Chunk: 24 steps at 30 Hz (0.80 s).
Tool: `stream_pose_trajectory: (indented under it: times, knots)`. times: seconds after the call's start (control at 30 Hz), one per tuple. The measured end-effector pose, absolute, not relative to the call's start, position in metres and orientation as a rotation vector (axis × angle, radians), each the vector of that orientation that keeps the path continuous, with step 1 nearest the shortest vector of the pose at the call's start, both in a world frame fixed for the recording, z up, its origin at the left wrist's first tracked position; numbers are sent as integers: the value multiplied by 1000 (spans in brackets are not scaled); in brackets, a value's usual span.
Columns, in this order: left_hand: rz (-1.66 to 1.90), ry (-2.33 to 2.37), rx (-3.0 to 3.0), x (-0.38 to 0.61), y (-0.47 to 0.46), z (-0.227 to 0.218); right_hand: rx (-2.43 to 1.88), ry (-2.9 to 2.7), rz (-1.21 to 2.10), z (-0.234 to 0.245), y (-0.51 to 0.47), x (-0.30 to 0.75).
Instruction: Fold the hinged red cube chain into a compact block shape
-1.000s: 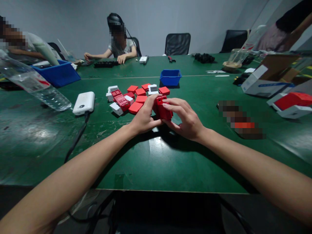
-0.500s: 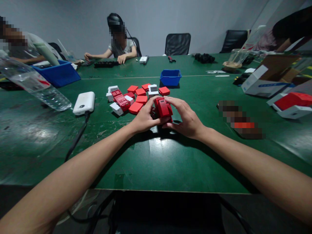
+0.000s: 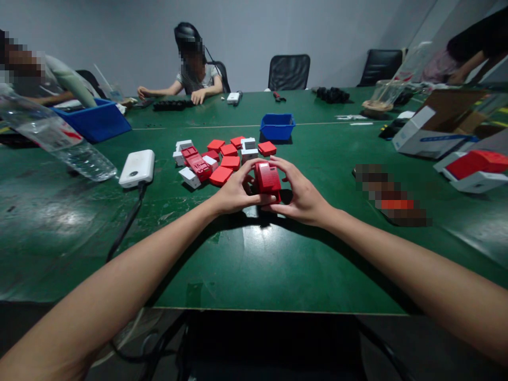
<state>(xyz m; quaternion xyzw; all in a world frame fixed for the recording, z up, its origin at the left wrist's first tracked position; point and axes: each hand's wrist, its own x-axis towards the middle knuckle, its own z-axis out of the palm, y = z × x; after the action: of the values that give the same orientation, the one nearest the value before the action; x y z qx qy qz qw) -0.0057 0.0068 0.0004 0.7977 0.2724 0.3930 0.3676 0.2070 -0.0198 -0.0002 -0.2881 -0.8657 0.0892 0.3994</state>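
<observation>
Between my two hands, just above the green tabletop, is a boxy red plastic housing with a small pale label on its upper face. My left hand grips it from the left, thumb along the bottom and fingers behind. My right hand curves around the right side, with fingertips at the top corner and thumb near the lower edge. Its palm stays apart from the housing. Just beyond lie several red plastic pieces, a longer ribbed red part and several white blocks.
A white power bank with a black cable lies left, beside a tilted water bottle. A small blue bin stands ahead. At right are a pixelated phone-shaped object and a white-and-red part. Other people sit or lean around the table.
The red housing has been turned in my hands, so its labelled face now shows more. The fingers of my right hand have spread away a little from its side.
</observation>
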Motion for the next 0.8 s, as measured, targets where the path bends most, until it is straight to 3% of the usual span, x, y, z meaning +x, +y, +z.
stream_pose_trajectory:
  times: [0.8]
  knots:
    - [1330, 766, 2381, -3, -5, 6, -811, -2181, 279, -6, -17, 208]
